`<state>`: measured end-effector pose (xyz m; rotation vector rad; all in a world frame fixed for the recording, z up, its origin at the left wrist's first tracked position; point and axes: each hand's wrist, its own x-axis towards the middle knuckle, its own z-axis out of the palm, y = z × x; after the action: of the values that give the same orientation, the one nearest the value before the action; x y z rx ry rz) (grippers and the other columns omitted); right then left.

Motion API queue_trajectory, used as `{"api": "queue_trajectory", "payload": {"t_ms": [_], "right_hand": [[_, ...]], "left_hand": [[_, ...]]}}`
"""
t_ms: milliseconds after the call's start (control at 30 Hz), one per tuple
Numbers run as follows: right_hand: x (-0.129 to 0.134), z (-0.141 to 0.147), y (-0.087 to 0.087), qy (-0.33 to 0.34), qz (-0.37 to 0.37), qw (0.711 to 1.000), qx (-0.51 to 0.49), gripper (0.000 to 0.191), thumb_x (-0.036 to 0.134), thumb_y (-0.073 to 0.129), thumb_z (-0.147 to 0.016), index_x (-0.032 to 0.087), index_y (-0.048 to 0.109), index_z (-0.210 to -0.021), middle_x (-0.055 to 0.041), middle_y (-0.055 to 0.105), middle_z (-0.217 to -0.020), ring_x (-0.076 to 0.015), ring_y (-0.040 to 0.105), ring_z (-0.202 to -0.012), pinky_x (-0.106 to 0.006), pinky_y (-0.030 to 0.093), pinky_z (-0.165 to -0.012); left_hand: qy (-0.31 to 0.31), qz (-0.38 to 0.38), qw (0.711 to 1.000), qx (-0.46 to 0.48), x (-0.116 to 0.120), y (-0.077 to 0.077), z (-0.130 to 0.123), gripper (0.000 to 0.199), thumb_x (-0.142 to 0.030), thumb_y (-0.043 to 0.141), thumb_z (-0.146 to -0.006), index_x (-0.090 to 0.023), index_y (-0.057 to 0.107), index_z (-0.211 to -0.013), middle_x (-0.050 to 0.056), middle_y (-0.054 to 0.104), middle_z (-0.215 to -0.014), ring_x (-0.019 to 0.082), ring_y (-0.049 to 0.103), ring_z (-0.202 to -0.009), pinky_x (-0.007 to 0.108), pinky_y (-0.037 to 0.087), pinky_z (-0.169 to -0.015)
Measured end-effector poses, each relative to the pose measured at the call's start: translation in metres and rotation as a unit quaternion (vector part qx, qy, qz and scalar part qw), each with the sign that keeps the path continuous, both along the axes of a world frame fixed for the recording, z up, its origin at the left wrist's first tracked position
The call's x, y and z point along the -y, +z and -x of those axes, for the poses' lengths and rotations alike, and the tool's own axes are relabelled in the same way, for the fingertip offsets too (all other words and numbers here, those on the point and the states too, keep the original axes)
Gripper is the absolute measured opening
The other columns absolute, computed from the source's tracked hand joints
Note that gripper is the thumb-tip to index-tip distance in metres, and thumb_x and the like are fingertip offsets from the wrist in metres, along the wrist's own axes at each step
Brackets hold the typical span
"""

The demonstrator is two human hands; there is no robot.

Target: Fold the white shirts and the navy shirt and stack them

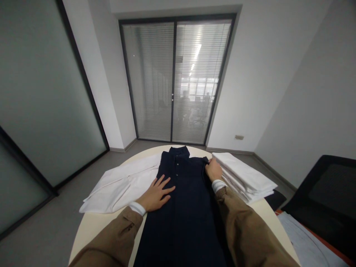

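A dark navy buttoned shirt point(183, 207) lies lengthwise down the middle of the table, its collar at the far end and a few buttons showing below it. My left hand point(156, 193) rests flat on the shirt's left side with the fingers spread. At the upper right of the shirt, my right hand point(214, 170) has its fingers closed on the fabric near the shoulder edge. White folded cloth point(122, 183) lies to the left, partly beside the shirt. A stack of folded white cloth point(244, 174) sits just right of my right hand.
Everything lies on a round cream table point(91, 235). On the right stands a black chair point(328, 193), with light grey cloth point(303, 237) in front of it. Beyond the table are a glass door with blinds point(172, 81) and a frosted glass panel point(41, 81).
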<state>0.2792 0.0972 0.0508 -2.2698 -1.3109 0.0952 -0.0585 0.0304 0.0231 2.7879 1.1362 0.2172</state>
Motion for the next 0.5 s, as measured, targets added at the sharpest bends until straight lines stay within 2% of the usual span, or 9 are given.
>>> {"api": "queue_trajectory", "payload": {"t_ms": [133, 233, 300, 400, 500], "right_hand": [[0.010, 0.006, 0.008, 0.004, 0.023, 0.999, 0.031, 0.034, 0.021, 0.051, -0.090, 0.012, 0.051, -0.123, -0.0182, 0.068, -0.101, -0.0297, 0.068, -0.096, -0.038, 0.049, -0.081], [0.017, 0.013, 0.011, 0.034, -0.009, 0.990, 0.133, 0.034, 0.022, 0.054, -0.089, 0.012, 0.051, -0.122, -0.0206, 0.064, -0.112, -0.0313, 0.063, -0.108, -0.037, 0.047, -0.085], [0.020, 0.018, 0.011, 0.048, -0.019, 0.982, 0.184, 0.034, 0.032, 0.057, -0.090, 0.012, 0.055, -0.118, -0.0216, 0.062, -0.116, -0.0333, 0.059, -0.113, -0.039, 0.047, -0.087], [0.022, 0.023, 0.007, 0.054, 0.045, 0.981, 0.183, 0.048, 0.049, 0.064, -0.085, 0.010, 0.060, -0.113, -0.0226, 0.064, -0.113, -0.0364, 0.060, -0.110, -0.044, 0.047, -0.088], [0.023, 0.024, 0.003, 0.065, 0.080, 0.977, 0.188, 0.039, 0.041, 0.066, -0.084, 0.009, 0.066, -0.106, -0.0225, 0.066, -0.112, -0.0361, 0.060, -0.110, -0.045, 0.045, -0.090]], "left_hand": [[0.001, 0.005, 1.000, 0.002, 0.000, 0.000, 0.000, 0.048, -0.047, 0.041, -0.101, -0.044, 0.039, -0.148, -0.002, 0.020, -0.165, 0.031, 0.008, -0.152, 0.057, 0.017, -0.120], [0.002, 0.013, 1.000, 0.001, 0.001, 0.001, -0.001, 0.048, -0.046, 0.041, -0.101, -0.044, 0.039, -0.149, -0.001, 0.020, -0.165, 0.031, 0.006, -0.153, 0.057, 0.016, -0.120], [0.004, 0.016, 1.000, -0.001, 0.002, 0.002, -0.001, 0.048, -0.045, 0.041, -0.101, -0.044, 0.039, -0.149, -0.001, 0.020, -0.165, 0.031, 0.006, -0.153, 0.057, 0.016, -0.120], [0.006, 0.015, 1.000, -0.001, 0.002, 0.003, -0.001, 0.048, -0.045, 0.042, -0.100, -0.044, 0.039, -0.149, -0.001, 0.020, -0.165, 0.031, 0.006, -0.153, 0.057, 0.015, -0.120], [0.004, 0.016, 1.000, 0.001, 0.002, 0.003, -0.001, 0.048, -0.045, 0.042, -0.101, -0.043, 0.040, -0.149, -0.002, 0.020, -0.165, 0.031, 0.006, -0.153, 0.056, 0.015, -0.121]]}}
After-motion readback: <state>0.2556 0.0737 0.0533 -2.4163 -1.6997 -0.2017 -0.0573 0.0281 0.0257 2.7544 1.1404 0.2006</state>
